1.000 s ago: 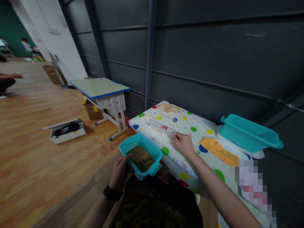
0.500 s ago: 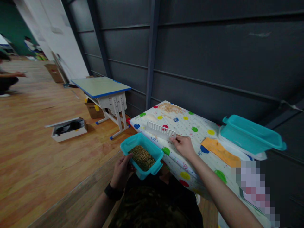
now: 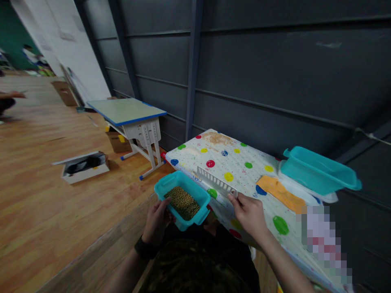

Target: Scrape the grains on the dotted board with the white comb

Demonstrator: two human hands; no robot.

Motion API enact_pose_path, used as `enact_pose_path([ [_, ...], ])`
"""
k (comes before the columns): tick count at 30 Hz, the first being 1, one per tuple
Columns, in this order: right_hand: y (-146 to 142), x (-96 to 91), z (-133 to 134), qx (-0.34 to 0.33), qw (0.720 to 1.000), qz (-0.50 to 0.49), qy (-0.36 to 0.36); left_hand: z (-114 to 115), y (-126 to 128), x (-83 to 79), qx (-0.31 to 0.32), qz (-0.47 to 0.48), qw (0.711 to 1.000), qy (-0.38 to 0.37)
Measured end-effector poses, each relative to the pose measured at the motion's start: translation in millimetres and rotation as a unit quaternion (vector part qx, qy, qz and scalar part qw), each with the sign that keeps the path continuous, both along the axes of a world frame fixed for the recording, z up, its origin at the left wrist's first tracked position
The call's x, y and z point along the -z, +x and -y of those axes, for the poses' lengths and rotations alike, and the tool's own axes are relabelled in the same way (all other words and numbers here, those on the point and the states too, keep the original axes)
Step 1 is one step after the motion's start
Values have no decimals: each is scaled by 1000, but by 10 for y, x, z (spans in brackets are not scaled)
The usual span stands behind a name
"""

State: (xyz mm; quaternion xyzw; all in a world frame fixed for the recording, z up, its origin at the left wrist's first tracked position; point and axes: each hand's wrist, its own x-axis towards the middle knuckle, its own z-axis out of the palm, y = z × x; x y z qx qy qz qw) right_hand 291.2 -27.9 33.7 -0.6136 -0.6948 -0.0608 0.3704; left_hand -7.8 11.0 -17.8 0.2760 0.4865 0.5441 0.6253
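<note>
A teal plastic bin (image 3: 204, 198) is gripped at its near left side by my left hand (image 3: 156, 219), thumb over the rim. Inside lie many small greenish-tan beans or peas (image 3: 182, 201). My right hand (image 3: 249, 211) pinches the right end of a white slotted plastic strip (image 3: 215, 181), maybe a small divider or rack. The strip is just right of the bin, above the front edge of the dotted tablecloth (image 3: 253, 179). Toward the table's far left corner is a scatter of tan grains (image 3: 219, 138).
An orange cloth (image 3: 282, 193) lies on the table at right. Behind it a larger teal bin (image 3: 320, 171) rests on a white lid or tray. Left stand a school desk (image 3: 128, 110) and an open white box (image 3: 87, 170) on the floor. A dark panel wall (image 3: 259, 73) backs the table.
My right hand has drawn the white slotted strip toward me and to the right, off the tabletop's middle toward its front edge. The bin in my left hand has stayed nearly still.
</note>
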Motion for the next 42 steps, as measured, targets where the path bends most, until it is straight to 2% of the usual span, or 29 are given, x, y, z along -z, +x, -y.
enact_pose_path([
  [4, -56, 45, 136, 10, 999, -6, 36, 1, 2, -4, 1, 0, 1000, -1],
  [8, -72, 70, 144, 19, 999, -3, 32, 3, 7, -20, -2, 4, 1000, 0],
  [11, -91, 74, 88, 9, 1000, -6, 22, -7, 12, -26, -2, -2, 1000, 4],
  [16, -169, 85, -161, 52, 999, 4, 2, -36, 11, -20, -8, -15, 1000, 9],
  [19, -228, 122, -261, 42, 999, 22, -4, -47, -1, -23, -14, -8, 1000, 8],
  [22, -251, 162, -277, 27, 999, 33, 6, -55, -19, -28, -24, -2, 1000, 2],
  [28, -253, 212, -364, 51, 997, 52, -7, -70, -45, -7, -25, -11, 1000, 13],
  [32, -272, 235, -368, 26, 998, 52, -7, -77, -54, 7, -18, -11, 1000, 21],
  [39, -326, 245, -351, 32, 999, 32, -7, -84, -48, 5, -26, -22, 999, 16],
  [42, -285, 190, -381, 25, 999, 14, -23, -83, -58, 0, -25, -16, 999, 21],
])
